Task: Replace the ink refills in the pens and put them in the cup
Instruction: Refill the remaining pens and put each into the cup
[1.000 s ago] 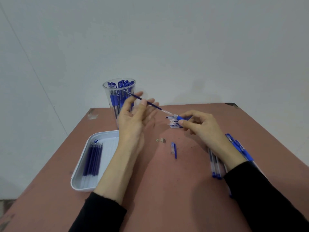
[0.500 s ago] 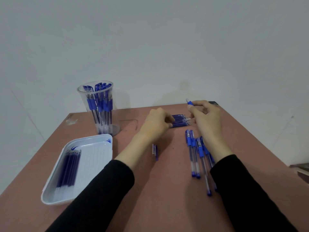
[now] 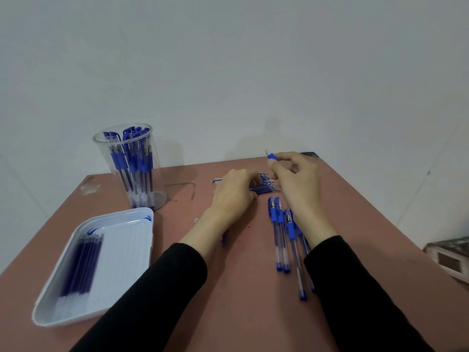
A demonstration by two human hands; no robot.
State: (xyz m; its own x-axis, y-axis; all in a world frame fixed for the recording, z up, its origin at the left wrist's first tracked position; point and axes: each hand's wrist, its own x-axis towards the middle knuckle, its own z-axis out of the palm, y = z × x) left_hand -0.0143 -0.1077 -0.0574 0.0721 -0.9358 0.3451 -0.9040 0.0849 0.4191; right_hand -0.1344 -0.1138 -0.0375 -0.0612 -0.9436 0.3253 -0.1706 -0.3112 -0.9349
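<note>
A second ago the left hand is raised and open beside the cup with a refill across its fingers. Now it sits low on the counter, fingers curled down over the pile of refills; whether it pinches one is hidden. The right hand, then low at that pile, is lifted just past it, pinching the pen barrel with its tip tilted up and left. The view swings right, so the cup appears further left.
</note>
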